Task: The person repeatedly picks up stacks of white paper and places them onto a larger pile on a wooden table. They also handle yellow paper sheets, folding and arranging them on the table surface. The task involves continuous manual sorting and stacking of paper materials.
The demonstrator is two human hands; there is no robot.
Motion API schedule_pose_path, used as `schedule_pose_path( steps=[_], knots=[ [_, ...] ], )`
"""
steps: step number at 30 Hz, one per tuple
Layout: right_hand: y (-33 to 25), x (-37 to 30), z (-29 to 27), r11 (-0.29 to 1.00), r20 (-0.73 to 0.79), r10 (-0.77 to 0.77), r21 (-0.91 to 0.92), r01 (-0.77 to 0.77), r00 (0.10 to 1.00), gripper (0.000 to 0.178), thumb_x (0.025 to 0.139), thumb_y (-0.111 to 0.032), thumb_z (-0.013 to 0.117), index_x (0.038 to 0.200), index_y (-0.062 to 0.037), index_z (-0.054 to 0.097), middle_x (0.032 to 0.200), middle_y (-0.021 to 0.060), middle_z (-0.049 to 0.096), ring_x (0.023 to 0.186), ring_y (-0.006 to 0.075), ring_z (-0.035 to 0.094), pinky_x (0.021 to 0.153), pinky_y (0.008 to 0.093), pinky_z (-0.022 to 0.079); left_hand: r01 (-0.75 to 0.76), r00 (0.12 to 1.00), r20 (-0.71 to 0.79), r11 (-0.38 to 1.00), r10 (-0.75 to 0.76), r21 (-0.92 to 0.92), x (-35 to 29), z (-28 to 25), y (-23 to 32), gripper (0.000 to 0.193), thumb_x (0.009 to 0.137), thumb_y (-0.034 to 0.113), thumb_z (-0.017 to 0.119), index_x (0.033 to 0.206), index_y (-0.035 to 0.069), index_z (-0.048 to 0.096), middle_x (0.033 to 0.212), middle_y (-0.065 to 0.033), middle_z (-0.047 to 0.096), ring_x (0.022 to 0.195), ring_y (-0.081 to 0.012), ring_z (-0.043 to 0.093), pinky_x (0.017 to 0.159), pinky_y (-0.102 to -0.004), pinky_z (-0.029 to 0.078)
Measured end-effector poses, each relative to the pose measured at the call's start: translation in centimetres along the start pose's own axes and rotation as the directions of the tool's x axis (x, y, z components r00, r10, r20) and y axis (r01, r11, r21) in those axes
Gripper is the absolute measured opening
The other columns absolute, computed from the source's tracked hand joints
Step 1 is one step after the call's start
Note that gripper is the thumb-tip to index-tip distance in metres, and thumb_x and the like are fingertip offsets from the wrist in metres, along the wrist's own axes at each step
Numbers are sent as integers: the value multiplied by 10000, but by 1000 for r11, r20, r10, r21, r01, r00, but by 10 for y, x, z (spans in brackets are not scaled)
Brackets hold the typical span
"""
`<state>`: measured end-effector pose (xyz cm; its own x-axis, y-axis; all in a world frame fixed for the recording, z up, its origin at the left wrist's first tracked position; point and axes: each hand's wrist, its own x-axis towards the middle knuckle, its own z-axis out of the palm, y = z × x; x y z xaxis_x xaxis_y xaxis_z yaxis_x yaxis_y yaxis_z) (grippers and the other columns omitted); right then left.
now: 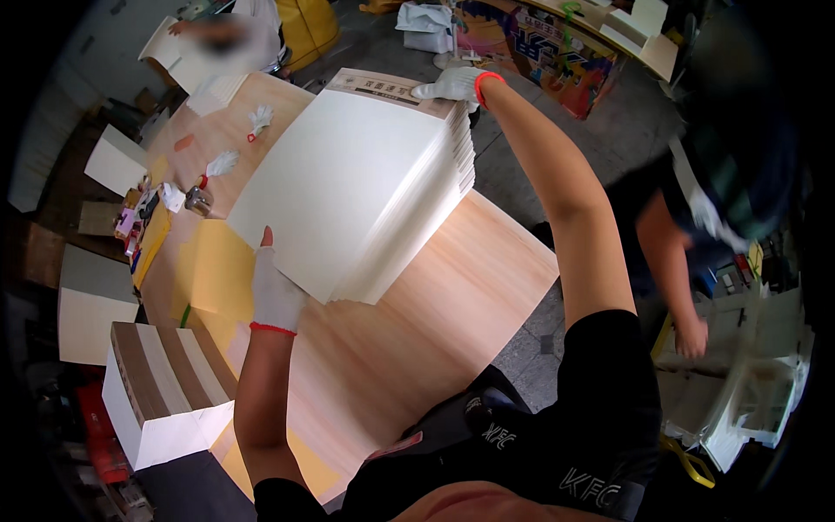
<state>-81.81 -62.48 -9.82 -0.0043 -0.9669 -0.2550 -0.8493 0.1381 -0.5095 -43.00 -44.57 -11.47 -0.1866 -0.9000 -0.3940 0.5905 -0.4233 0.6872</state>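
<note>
A thick stack of large white paper sheets point(335, 170) lies at a slant over the wooden table point(444, 278), its layers fanned along the right side. A brown printed strip point(383, 90) crosses its far end. My right hand point(452, 85), in a white glove with a red cuff, grips the far right corner, its fingers partly hidden behind the edge. At the near left edge, my left hand point(277, 291) holds the stack's side in a white glove, its bare thumb sticking up. The fingers of that hand are mostly hidden under the paper.
Striped brown-and-white paper stacks point(165, 374) stand at the near left, beside yellow sheets point(217, 270). Loose gloves point(222, 163) and a glass jar point(198, 202) lie farther left. One person point(252, 35) works at the far end; another person point(670, 235) is at the right.
</note>
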Motion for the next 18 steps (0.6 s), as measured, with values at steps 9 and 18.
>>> schedule_pose_path(
  steps=[9, 18],
  knots=[
    [-7, -24, -21, 990, 75, -106, -84, 113, 991, 817, 772, -737, 515, 1175, -38, 642, 1185, 169, 621, 1041, 326, 614, 849, 407, 489, -79, 971, -225, 997, 80, 15, 15, -1, -9, 341, 979, 151, 442, 1306, 55, 439, 1268, -98, 523, 1128, -262, 550, 907, -442, 527],
    [-8, -16, -17, 979, 43, -173, -102, 176, 984, 827, 779, -730, 501, 1141, -1, 645, 1116, 177, 641, 953, 317, 632, 746, 417, 510, -142, 922, -348, 984, 170, 104, 16, -8, -10, 386, 926, 55, 411, 1309, 45, 457, 1261, -90, 518, 1148, -258, 530, 970, -447, 484]
  ],
)
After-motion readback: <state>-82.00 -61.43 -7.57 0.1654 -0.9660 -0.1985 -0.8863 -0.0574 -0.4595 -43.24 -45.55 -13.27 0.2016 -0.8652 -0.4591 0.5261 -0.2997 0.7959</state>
